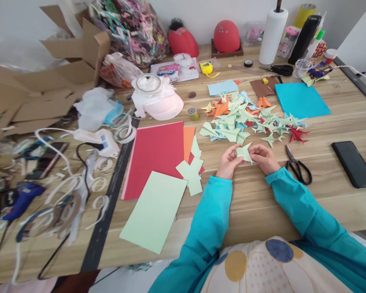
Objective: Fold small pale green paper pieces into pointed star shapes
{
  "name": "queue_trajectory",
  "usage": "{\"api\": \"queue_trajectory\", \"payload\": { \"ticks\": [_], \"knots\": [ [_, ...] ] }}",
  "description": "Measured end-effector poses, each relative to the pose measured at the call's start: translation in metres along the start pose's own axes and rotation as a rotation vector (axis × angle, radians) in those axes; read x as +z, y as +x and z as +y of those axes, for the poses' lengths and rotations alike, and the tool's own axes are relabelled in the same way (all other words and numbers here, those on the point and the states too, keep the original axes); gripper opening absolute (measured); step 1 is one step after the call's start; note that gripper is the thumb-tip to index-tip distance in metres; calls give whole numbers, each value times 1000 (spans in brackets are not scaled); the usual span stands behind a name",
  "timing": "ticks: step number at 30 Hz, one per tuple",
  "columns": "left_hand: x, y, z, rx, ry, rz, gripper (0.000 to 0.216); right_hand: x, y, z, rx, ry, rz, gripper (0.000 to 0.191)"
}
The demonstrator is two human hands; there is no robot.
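I pinch a pale green folded paper piece [244, 153] between my left hand [228, 162] and right hand [264, 158], fingers closed on opposite edges, low over the worktop [323, 122], steadying it just before the folded pile [250, 118].

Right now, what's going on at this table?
A person in teal sleeves is folding paper. The left hand and right hand both pinch a small pale green folded paper piece just above the wooden table. Beyond the hands lies a pile of folded paper shapes in green, orange, blue and red. Black scissors lie right of the right hand, a black phone further right. Flat red and green sheets lie to the left.
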State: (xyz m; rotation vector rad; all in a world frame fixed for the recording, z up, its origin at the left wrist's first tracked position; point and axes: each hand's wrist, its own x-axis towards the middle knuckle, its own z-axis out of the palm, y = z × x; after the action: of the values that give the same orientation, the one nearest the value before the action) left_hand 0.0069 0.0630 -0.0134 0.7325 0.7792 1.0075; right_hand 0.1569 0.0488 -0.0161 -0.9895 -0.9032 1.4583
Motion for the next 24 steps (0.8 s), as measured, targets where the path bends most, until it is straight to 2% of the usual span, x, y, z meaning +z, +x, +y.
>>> {"api": "queue_trajectory", "payload": {
  "ticks": [4, 11, 20, 24],
  "knots": [
    [-2, 2, -4, 23, 20, 13, 61, 0, 0, 2, -26, -89, -18, 22],
    [-2, 3, -8, 59, 82, -28, 62, 1, 1, 2, -21, -86, 16, 23],
    [-1, 3, -7, 25, 117, -18, 60, 3, 0, 1, -29, -106, 34, 23],
    [-1, 3, -5, 58, 153, 8, 62, 4, -1, -2, -23, -174, -13, 19]
  ]
}}
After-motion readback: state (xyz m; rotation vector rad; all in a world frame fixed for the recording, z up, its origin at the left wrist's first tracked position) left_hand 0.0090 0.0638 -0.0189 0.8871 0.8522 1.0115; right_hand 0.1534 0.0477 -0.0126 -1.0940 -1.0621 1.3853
